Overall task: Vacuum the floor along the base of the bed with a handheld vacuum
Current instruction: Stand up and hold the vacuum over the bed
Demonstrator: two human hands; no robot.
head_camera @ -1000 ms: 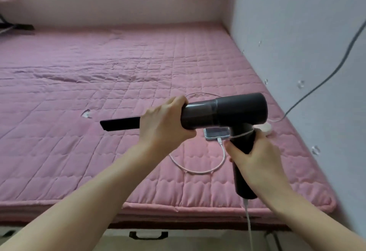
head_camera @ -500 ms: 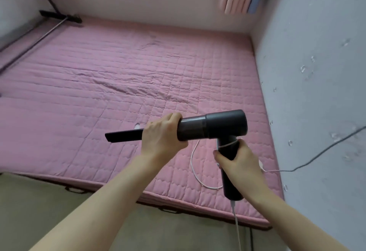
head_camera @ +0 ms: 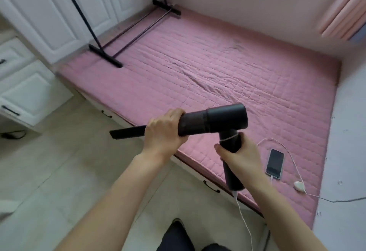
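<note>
View had swung left and down within the last second: earlier only the mattress and right wall showed; at this moment the floor (head_camera: 59, 171) beside the bed (head_camera: 217, 68) lay in plain sight, with white cabinets at far left. Judged: the person had turned from the bed top toward the floor strip along the bed base, so the vacuuming itself had not yet begun; the nozzle was still up in the air, well above the floor.

Left to right:
- White cabinets (head_camera: 29, 84), drawer fronts with dark handles, far left.
- One black garment rack (head_camera: 105, 55), feet standing on the mattress's far left edge.
- One handheld vacuum (head_camera: 215, 121), black, held roughly level over the bed's near edge. Its one crevice nozzle (head_camera: 126, 133) pointed left, out over the floor.
- Left hand (head_camera: 164, 132) wrapped around the barrel's front, where the nozzle joins.
- Right hand (head_camera: 237, 157) clamped round the grip below the barrel. The two hands sat apart, each on its own part of the vacuum, as in both earlier views.
- One white cable (head_camera: 244, 223) hung from the grip's bottom end.
- Bed base (head_camera: 198, 173) showed two dark drawer handles under the mattress edge.
- One phone (head_camera: 274, 163) lay flat on the mattress, right of the grip, with its own white cord plugged in.
- One small white oval piece (head_camera: 299, 186) on that cord, near the phone.
</note>
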